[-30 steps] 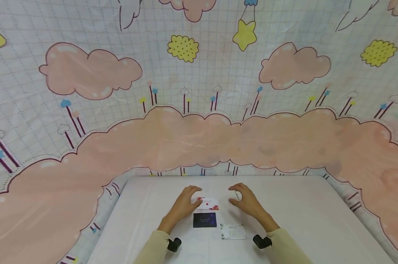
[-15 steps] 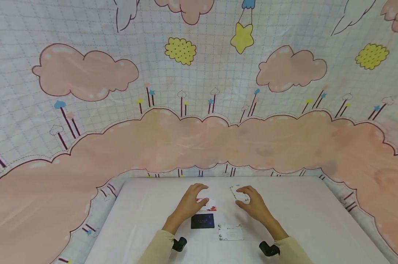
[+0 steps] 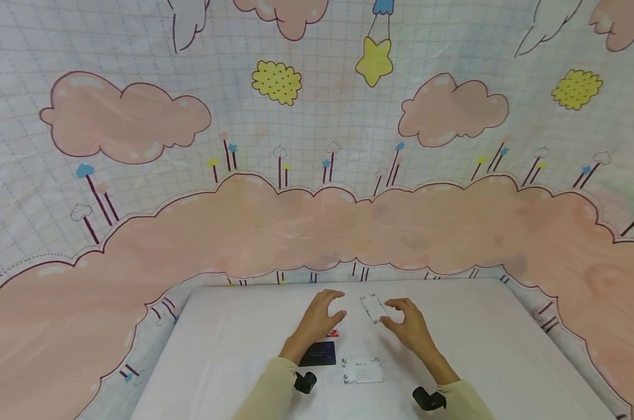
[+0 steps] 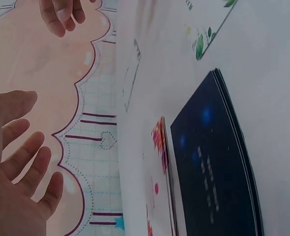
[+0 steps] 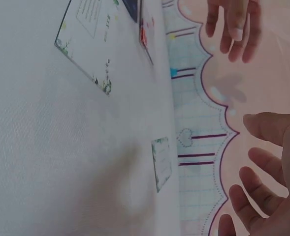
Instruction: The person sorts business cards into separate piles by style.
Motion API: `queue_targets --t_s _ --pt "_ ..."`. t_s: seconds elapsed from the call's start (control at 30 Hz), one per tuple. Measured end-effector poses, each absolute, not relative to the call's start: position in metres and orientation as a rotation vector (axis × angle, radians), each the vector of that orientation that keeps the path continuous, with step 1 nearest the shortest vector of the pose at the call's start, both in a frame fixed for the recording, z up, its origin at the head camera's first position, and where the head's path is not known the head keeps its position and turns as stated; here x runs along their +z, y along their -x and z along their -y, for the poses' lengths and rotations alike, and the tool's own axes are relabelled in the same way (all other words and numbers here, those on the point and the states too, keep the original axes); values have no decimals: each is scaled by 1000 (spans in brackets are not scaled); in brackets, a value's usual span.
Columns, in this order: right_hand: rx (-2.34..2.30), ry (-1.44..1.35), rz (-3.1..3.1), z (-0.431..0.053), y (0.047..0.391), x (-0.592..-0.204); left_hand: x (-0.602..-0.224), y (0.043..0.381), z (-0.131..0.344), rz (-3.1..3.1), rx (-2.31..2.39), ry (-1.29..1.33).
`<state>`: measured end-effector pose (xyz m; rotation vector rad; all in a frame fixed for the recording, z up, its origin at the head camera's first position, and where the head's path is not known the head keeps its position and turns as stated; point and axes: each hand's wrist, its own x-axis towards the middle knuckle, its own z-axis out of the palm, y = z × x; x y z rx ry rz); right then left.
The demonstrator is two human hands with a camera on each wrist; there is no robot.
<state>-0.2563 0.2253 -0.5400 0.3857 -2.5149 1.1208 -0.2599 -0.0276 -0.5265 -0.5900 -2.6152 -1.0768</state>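
Observation:
My left hand hovers with fingers spread and gently bent, holding nothing. In the head view it covers most of a white card with red flowers. Below its wrist lies a dark blue card; the left wrist view shows stacked edges under this dark card. My right hand is raised too, fingers apart and nothing between them. Its fingertips overlap the right edge of a tilted white card with a leafy border at the back. A second leafy white card lies nearer, between the two forearms.
The cards lie on a white-covered table. A cloud-printed backdrop rises behind its far edge. Black wrist-worn devices sit at both cuffs, low over the table.
My left hand has moved right, over the red-flowered card. The right hand has shifted right, uncovering more of the back leafy card. The head view has turned slightly; the cards stay in place.

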Motion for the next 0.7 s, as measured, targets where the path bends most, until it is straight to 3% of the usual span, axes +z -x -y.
queue_targets --t_s 0.7 --pt "1148 8 2665 -218 268 -565 -544 289 -12 2679 -1178 513"
